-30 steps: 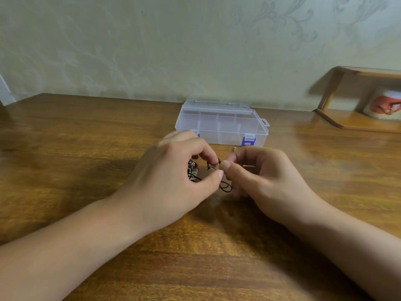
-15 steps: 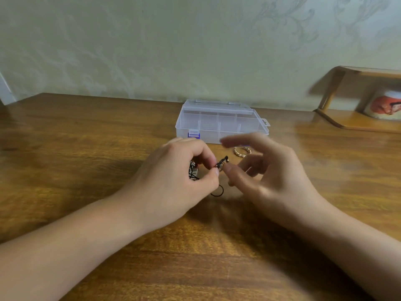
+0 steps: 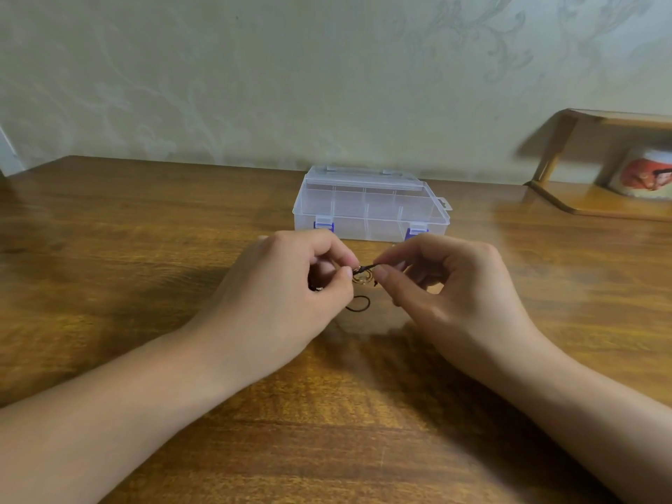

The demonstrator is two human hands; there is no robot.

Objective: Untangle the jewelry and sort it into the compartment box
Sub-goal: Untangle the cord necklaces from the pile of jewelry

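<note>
- Head view: one clear compartment box [image 3: 371, 207], lid closed, two blue latches [image 3: 323, 224], on the table [image 3: 145, 249]; no readable writing.
- Left hand [image 3: 276, 303] and right hand [image 3: 447, 296], fingers pinching one black cord [image 3: 367, 267], gold ring [image 3: 362, 279] beneath, near the box.

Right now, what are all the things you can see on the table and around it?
box: one, clear plastic with purple clasps, lid closed, on the table behind the hands.
black cord: one, pinched between both hands, a loop hanging down to the table.
gold ring: one, gold, between the fingertips; blurred.
table: one, brown wood.
shelf: one, wooden, far right.
mug: one, white with red picture, on the shelf.
left hand: one, pinches the cord.
right hand: one, pinches the cord.
</note>
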